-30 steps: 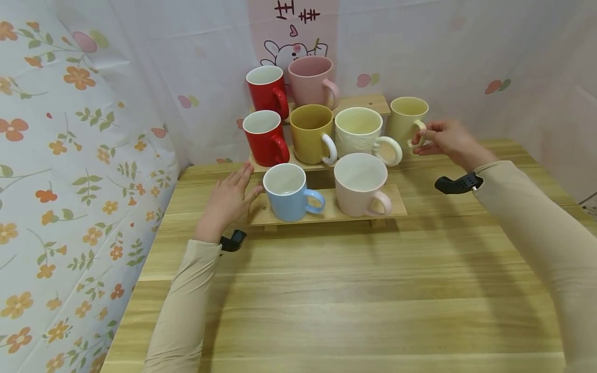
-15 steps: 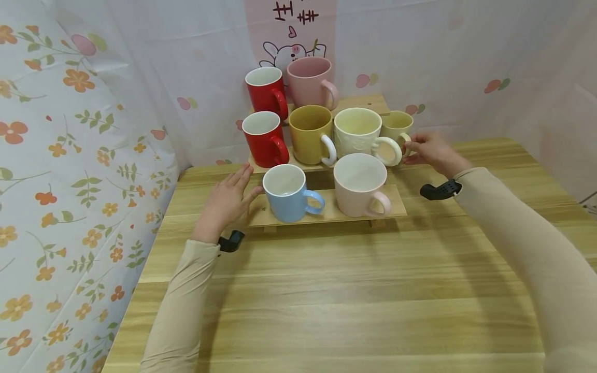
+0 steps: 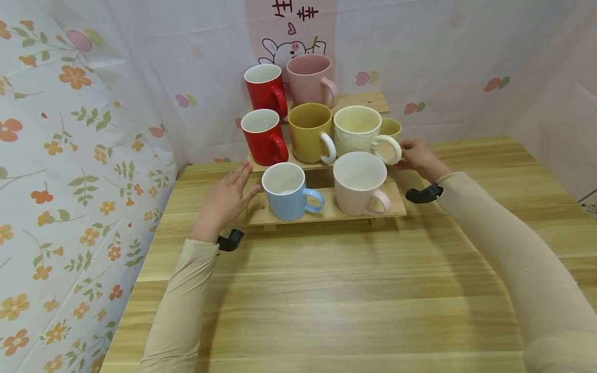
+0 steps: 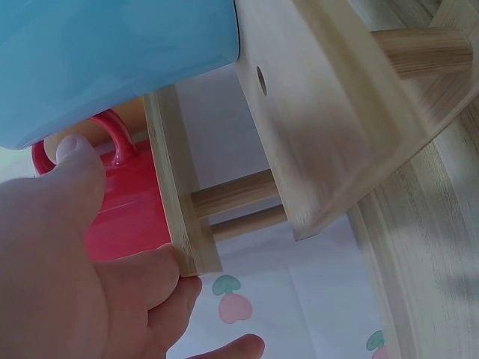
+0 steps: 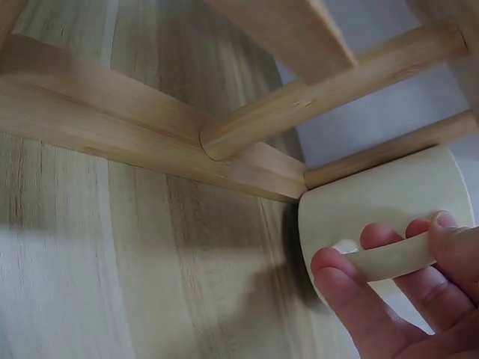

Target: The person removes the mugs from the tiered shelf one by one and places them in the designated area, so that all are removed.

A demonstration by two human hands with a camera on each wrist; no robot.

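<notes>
My right hand (image 3: 420,158) grips a small yellow mug (image 3: 391,127) by its handle. In the head view the cream embossed mug (image 3: 356,127) hides most of it; the right wrist view shows the yellow mug (image 5: 382,202) low beside the rack's wooden bars (image 5: 254,134), with thumb and fingers round the handle. My left hand (image 3: 224,204) has its fingers stretched out against the left end of the middle shelf (image 4: 176,187), beside a red mug (image 3: 262,137). Just right of that hand, a light blue mug (image 3: 285,194) stands on the front shelf (image 3: 396,204).
A pale pink mug (image 3: 358,184) shares the front shelf. The mustard mug (image 3: 310,133) stands mid-rack. Up top are another red mug (image 3: 263,93) and a pink mug (image 3: 308,80). A printed curtain (image 3: 448,88) hangs behind the wooden table (image 3: 326,290).
My right hand has moved left and lower with the yellow mug, which has gone partly behind the cream mug. The left hand stays at the shelf end.
</notes>
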